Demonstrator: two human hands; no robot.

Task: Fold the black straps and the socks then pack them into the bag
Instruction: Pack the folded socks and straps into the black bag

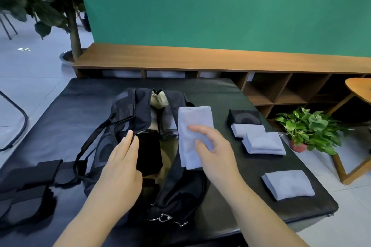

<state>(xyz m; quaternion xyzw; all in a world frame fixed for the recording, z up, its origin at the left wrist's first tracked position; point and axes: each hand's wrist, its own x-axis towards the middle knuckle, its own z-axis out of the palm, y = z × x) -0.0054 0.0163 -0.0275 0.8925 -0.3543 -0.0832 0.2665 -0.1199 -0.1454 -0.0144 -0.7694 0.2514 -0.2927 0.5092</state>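
As seen from the head camera, the open black bag (140, 126) lies mid-desk (261, 206). The right hand (214, 146) pinches a folded light-blue sock (192, 122) over the bag's right edge. The left hand (122, 158), fingers straight, rests on the bag's left opening edge. Three folded socks (263, 142) lie to the right, near a folded black item (245, 117). Black straps (26, 186) lie at the left edge.
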